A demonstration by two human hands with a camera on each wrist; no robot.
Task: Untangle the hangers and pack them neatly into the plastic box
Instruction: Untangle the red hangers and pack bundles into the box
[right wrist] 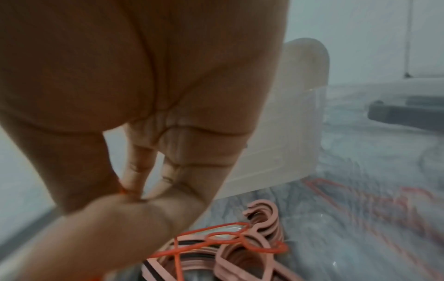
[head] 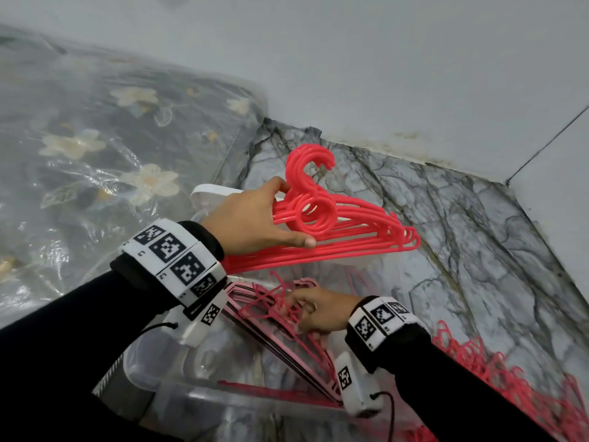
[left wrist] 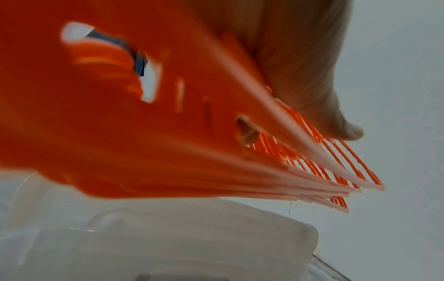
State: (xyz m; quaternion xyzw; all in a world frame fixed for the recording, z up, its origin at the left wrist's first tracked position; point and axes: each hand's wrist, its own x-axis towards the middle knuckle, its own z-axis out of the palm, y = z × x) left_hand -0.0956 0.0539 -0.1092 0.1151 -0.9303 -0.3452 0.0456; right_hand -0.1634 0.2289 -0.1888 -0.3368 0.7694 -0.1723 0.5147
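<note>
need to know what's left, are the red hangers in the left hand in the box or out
Out: the left hand grips the red hangers above the plastic box.

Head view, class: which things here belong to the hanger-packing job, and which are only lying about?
Part of the job:
left hand holding a stack of red hangers
right hand pinching a thin red hanger
pink hangers
plastic box
red tangled pile

Lying about:
floral bedding in plastic
white lid

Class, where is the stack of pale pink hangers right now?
In the head view, the pale pink hangers lie low centre inside the clear plastic box, under the right hand.
</note>
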